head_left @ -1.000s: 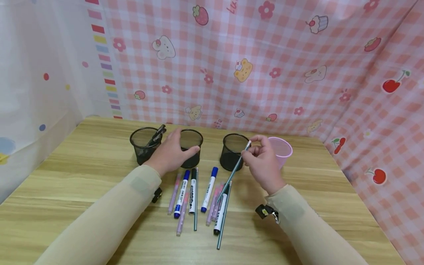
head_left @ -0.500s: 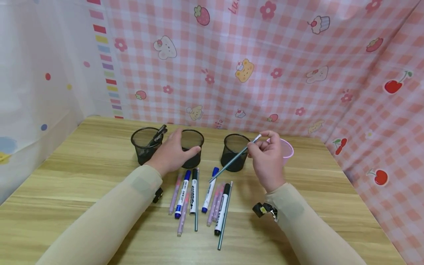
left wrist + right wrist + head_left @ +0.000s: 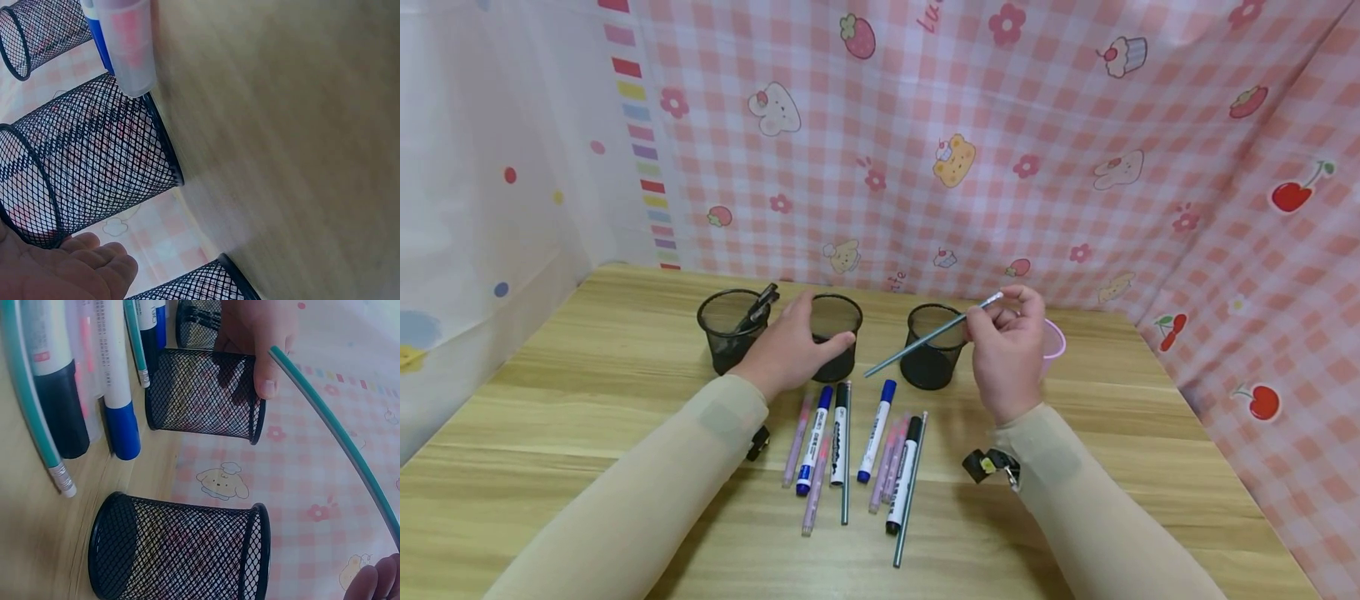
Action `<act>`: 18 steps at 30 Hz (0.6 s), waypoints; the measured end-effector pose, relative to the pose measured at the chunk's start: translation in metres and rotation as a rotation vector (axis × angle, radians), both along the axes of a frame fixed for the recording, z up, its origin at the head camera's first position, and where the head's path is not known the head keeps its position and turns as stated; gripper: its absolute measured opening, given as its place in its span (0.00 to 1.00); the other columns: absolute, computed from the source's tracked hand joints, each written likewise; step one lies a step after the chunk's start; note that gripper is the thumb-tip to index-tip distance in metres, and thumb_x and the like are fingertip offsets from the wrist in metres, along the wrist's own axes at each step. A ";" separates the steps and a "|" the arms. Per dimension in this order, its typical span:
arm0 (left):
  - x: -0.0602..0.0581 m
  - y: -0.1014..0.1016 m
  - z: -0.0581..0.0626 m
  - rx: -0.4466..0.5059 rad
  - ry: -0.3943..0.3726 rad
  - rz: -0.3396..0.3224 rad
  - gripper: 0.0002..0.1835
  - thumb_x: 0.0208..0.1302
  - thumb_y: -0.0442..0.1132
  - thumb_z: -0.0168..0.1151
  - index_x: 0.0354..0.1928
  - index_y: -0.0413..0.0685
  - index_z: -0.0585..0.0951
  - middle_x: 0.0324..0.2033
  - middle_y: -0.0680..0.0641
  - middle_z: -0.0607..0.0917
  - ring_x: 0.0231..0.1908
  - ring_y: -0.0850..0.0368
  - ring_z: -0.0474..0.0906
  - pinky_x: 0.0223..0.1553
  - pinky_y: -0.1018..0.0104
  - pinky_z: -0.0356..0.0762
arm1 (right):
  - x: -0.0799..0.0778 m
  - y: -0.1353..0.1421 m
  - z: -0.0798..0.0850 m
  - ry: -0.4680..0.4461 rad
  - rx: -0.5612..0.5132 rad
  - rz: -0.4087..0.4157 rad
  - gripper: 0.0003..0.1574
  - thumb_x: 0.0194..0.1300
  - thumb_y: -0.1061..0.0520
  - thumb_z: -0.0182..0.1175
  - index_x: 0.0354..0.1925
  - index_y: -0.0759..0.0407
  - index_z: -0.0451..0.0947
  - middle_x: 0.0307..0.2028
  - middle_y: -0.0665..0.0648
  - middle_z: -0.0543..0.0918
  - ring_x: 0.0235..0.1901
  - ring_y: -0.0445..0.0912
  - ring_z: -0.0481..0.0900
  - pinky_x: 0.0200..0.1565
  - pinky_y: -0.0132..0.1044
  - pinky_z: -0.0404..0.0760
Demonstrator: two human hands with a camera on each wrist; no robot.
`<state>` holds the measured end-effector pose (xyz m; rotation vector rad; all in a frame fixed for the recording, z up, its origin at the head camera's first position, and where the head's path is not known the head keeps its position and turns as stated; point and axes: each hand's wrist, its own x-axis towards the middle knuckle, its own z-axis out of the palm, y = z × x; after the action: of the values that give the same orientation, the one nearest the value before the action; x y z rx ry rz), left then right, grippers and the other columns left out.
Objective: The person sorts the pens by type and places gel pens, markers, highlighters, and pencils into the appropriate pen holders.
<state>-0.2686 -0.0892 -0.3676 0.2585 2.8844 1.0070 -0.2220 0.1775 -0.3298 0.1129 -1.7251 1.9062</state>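
Note:
My right hand pinches a green pencil near its white eraser end. The pencil slants down to the left, and in the head view it crosses in front of the third black mesh pen cup. With thumb and fingers around its rim, my left hand holds the second mesh pen cup. Seen from the right wrist, that thumb lies at the rim and the other fingers show behind the mesh. Both held and neighbouring cups stand upright on the table.
The leftmost mesh cup contains black pens. A pink cup stands partly behind my right hand. In front of the cups lie blue markers, black markers, pale purple pens and green pencils. Patterned cloth hangs behind.
The right hand has lifted the pencil up from over the pens and moved slightly right; the pencil has swung to a flatter slant. The left hand stays at its cup.

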 end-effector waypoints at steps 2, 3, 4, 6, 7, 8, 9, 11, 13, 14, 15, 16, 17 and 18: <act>0.000 0.000 0.000 0.001 -0.001 0.000 0.60 0.68 0.76 0.54 0.86 0.48 0.44 0.85 0.40 0.50 0.81 0.35 0.55 0.77 0.35 0.60 | -0.001 -0.001 0.001 0.005 -0.019 -0.010 0.24 0.67 0.73 0.56 0.51 0.49 0.64 0.26 0.50 0.76 0.26 0.42 0.76 0.34 0.31 0.82; 0.000 0.000 0.000 0.002 -0.002 0.000 0.60 0.68 0.76 0.54 0.86 0.48 0.43 0.85 0.40 0.50 0.81 0.35 0.55 0.77 0.35 0.60 | -0.002 -0.002 0.001 0.005 -0.026 -0.015 0.24 0.67 0.73 0.57 0.50 0.48 0.64 0.26 0.49 0.76 0.26 0.42 0.76 0.34 0.31 0.81; 0.001 0.000 0.001 0.003 -0.002 0.000 0.60 0.68 0.76 0.54 0.86 0.48 0.43 0.85 0.40 0.50 0.81 0.35 0.55 0.77 0.35 0.60 | -0.002 -0.003 0.002 0.006 -0.032 -0.020 0.25 0.67 0.73 0.57 0.50 0.48 0.64 0.26 0.49 0.76 0.26 0.42 0.76 0.34 0.30 0.81; 0.001 0.000 0.001 0.004 -0.004 0.001 0.59 0.68 0.76 0.54 0.86 0.48 0.43 0.85 0.40 0.50 0.81 0.35 0.55 0.77 0.35 0.60 | -0.004 -0.005 0.003 0.009 -0.042 -0.030 0.25 0.67 0.73 0.57 0.50 0.47 0.64 0.26 0.49 0.76 0.26 0.42 0.76 0.33 0.30 0.80; 0.001 0.000 0.001 0.003 -0.003 0.002 0.59 0.68 0.76 0.54 0.86 0.48 0.43 0.85 0.40 0.50 0.81 0.35 0.55 0.77 0.35 0.60 | -0.004 -0.005 0.003 0.014 -0.048 -0.032 0.25 0.67 0.73 0.57 0.51 0.48 0.64 0.27 0.50 0.77 0.26 0.42 0.76 0.33 0.30 0.81; 0.001 0.001 0.001 0.002 -0.003 0.002 0.59 0.68 0.76 0.54 0.86 0.48 0.43 0.84 0.40 0.50 0.81 0.35 0.55 0.77 0.35 0.60 | -0.005 -0.006 0.004 0.018 -0.053 -0.037 0.25 0.67 0.73 0.57 0.51 0.48 0.64 0.27 0.50 0.77 0.26 0.42 0.76 0.33 0.30 0.81; 0.001 0.001 0.001 0.002 -0.003 0.004 0.59 0.68 0.76 0.54 0.86 0.48 0.43 0.84 0.40 0.50 0.81 0.35 0.55 0.77 0.35 0.60 | -0.006 -0.007 0.004 0.023 -0.057 -0.043 0.25 0.67 0.73 0.57 0.51 0.48 0.64 0.27 0.50 0.77 0.26 0.42 0.76 0.33 0.30 0.81; 0.001 0.001 0.001 0.000 -0.004 0.006 0.59 0.68 0.76 0.54 0.86 0.48 0.43 0.84 0.40 0.50 0.80 0.34 0.55 0.77 0.35 0.60 | -0.008 -0.009 0.005 0.033 -0.068 -0.055 0.24 0.68 0.73 0.57 0.52 0.49 0.65 0.28 0.51 0.77 0.26 0.42 0.76 0.33 0.31 0.80; 0.001 0.001 0.001 -0.001 -0.003 0.007 0.60 0.68 0.77 0.54 0.86 0.48 0.44 0.85 0.40 0.50 0.80 0.34 0.56 0.77 0.35 0.60 | -0.011 -0.011 0.006 0.045 -0.087 -0.069 0.24 0.67 0.73 0.57 0.52 0.50 0.64 0.27 0.51 0.77 0.26 0.42 0.76 0.32 0.31 0.79; 0.001 0.001 0.000 0.000 -0.004 0.007 0.60 0.68 0.77 0.54 0.86 0.48 0.44 0.85 0.40 0.50 0.80 0.34 0.56 0.77 0.35 0.60 | -0.012 -0.012 0.006 0.052 -0.098 -0.077 0.24 0.67 0.73 0.57 0.51 0.50 0.64 0.27 0.51 0.77 0.25 0.42 0.75 0.31 0.30 0.78; 0.001 0.001 0.000 0.001 -0.004 0.006 0.60 0.68 0.77 0.54 0.86 0.48 0.44 0.85 0.40 0.50 0.80 0.34 0.56 0.77 0.34 0.61 | -0.014 -0.013 0.006 0.059 -0.111 -0.084 0.24 0.67 0.73 0.57 0.51 0.50 0.64 0.27 0.51 0.76 0.25 0.41 0.75 0.30 0.30 0.78; 0.000 0.000 0.000 0.002 -0.004 0.005 0.60 0.67 0.77 0.54 0.86 0.48 0.44 0.85 0.40 0.50 0.80 0.34 0.56 0.77 0.35 0.61 | -0.015 -0.014 0.007 0.067 -0.123 -0.090 0.24 0.66 0.73 0.57 0.50 0.50 0.64 0.27 0.51 0.76 0.24 0.41 0.75 0.29 0.30 0.77; 0.000 0.000 0.000 0.002 -0.004 0.004 0.60 0.67 0.78 0.54 0.86 0.48 0.44 0.85 0.40 0.50 0.80 0.34 0.56 0.76 0.34 0.61 | -0.017 -0.016 0.007 0.075 -0.134 -0.096 0.24 0.66 0.73 0.57 0.50 0.51 0.64 0.27 0.50 0.76 0.24 0.41 0.75 0.28 0.30 0.76; 0.000 0.000 0.000 0.002 -0.004 0.004 0.60 0.67 0.78 0.54 0.86 0.48 0.44 0.85 0.40 0.50 0.80 0.35 0.56 0.76 0.34 0.61 | -0.018 -0.017 0.007 0.081 -0.143 -0.100 0.24 0.65 0.73 0.57 0.50 0.51 0.64 0.27 0.50 0.76 0.24 0.41 0.74 0.28 0.29 0.75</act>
<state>-0.2686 -0.0890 -0.3680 0.2510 2.8818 1.0105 -0.2399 0.1608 -0.3224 0.0486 -1.5082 1.9176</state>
